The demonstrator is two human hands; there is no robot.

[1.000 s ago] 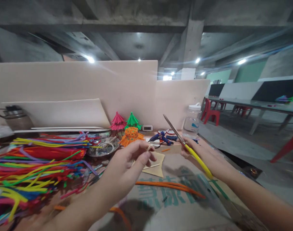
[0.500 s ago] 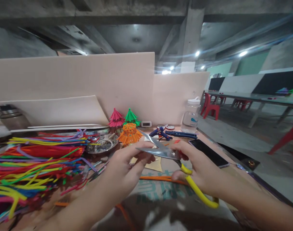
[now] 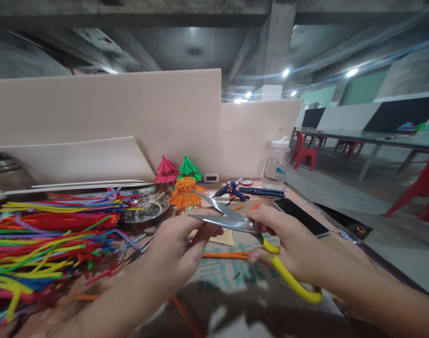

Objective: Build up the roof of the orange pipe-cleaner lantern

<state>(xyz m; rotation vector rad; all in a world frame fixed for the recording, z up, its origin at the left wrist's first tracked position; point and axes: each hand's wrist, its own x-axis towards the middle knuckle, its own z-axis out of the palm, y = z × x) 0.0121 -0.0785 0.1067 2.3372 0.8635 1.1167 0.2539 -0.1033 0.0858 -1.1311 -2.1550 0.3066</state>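
Observation:
My right hand (image 3: 281, 230) grips a pair of scissors (image 3: 232, 222) with yellow handles. Their blades are spread apart and point left, across the fingers of my left hand (image 3: 186, 244). That hand is closed, thumb and fingers pinched together behind the lower blade; whatever they hold is hidden. Orange pipe cleaners (image 3: 225, 255) lie below the blades, reaching close to my right thumb. A piece of yellowish paper or card (image 3: 225, 238) shows just behind my left fingers. Beyond the blade tips stands an orange pipe-cleaner piece (image 3: 185, 192) with a fringed lower edge.
Bundles of coloured pipe cleaners (image 3: 52, 249) fill the left side. A metal dish (image 3: 146, 209), pink (image 3: 165, 170) and green (image 3: 188, 168) tiered ornaments, and a blue glue gun (image 3: 230, 190) sit behind. A phone (image 3: 301, 217) and a clear bottle (image 3: 275, 164) are on the right.
The whole view has shifted slightly, so things sit a little further left and higher. Both hands and the open scissors keep nearly the same pose.

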